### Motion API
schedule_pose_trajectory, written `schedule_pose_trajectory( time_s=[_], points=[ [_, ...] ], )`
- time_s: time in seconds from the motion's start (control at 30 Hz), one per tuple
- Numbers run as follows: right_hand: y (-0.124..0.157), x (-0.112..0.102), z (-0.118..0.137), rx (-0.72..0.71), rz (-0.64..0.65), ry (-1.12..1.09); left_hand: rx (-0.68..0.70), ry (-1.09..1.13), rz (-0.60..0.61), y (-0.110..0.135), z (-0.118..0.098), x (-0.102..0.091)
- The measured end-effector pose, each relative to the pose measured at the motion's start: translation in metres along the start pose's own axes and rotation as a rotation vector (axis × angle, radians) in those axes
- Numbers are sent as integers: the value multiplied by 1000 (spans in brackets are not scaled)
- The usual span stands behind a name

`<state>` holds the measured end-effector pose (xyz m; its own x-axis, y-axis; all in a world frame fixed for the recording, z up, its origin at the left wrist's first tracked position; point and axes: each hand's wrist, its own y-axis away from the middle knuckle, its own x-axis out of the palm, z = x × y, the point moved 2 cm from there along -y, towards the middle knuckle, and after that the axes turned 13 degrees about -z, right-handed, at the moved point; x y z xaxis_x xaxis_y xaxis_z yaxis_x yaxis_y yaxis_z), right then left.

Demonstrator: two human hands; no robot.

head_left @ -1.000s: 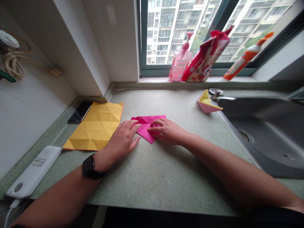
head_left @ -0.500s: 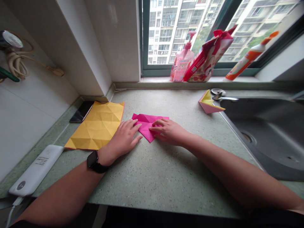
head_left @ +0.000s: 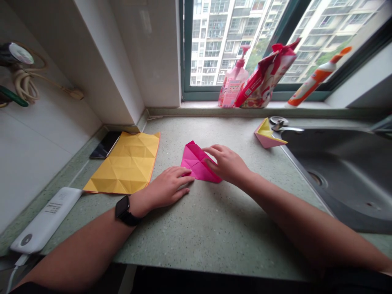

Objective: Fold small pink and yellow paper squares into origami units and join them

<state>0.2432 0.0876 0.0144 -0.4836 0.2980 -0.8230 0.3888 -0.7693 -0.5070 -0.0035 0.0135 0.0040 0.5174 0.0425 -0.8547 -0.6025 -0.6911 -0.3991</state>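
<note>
A folded sheet of magenta origami paper (head_left: 196,161) lies on the speckled green counter between my hands, with crease lines across it and a raised flap along its upper right edge. My left hand (head_left: 171,184) rests on the counter, fingers stretched out, its fingertips on the paper's lower left corner. At the paper's right side is my right hand (head_left: 228,163), thumb and fingers apart; its fingertips touch the raised flap. Left of my hands, a creased yellow sheet (head_left: 128,163) lies flat. A folded pink and yellow paper piece (head_left: 269,136) stands near the sink.
A phone (head_left: 105,145) lies partly beneath the yellow sheet, and a white power bank (head_left: 45,218) with a cable is at the left edge. To the right is a grey sink (head_left: 343,163). A pump bottle (head_left: 232,85), a red bag and an orange-white bottle stand on the windowsill.
The magenta paper has turned on the counter, so its point no longer faces me. My right hand has shifted right to its upper right edge, and my left hand slightly right and toward me.
</note>
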Motion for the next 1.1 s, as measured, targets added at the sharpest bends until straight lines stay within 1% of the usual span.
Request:
schedule_pose_trajectory(
  time_s=[0.07, 0.13, 0.23, 0.33, 0.5, 0.57, 0.63, 0.73, 0.87, 0.97, 1.03, 1.1],
  points=[
    [-3, 5, -10, 19, -21, -28, 8, 1, 3, 0, 1, 0],
    [-4, 10, -16, 4, 20, -101, 17, 2, 10, 0, 2, 0],
    [-6, 13, -16, -15, 108, -159, 16, -17, 34, 0, 4, 0],
    [-8, 7, -10, 17, 199, -182, -9, -74, 50, 1, 6, 1],
    [-10, -7, 6, 144, 401, -323, -88, -160, 19, 1, 10, -1],
    [-7, -11, 17, 110, 467, -374, -126, -161, 13, 0, 11, -2],
    [-3, -13, 26, 28, 488, -383, -150, -138, 9, -2, 12, -3],
    [3, -12, 35, -96, 436, -285, -154, -66, -4, -2, 10, -4],
    [4, -10, 30, -174, 267, -25, -161, -4, -47, -1, 7, -3],
    [1, -9, 20, -235, 164, 128, -147, -2, 3, 1, 5, 0],
    [0, -8, 15, -305, 120, 132, -132, 2, 63, 1, 5, 2],
    [0, -4, 11, -377, 113, 86, -124, 7, 105, 1, 5, 4]
  ],
)
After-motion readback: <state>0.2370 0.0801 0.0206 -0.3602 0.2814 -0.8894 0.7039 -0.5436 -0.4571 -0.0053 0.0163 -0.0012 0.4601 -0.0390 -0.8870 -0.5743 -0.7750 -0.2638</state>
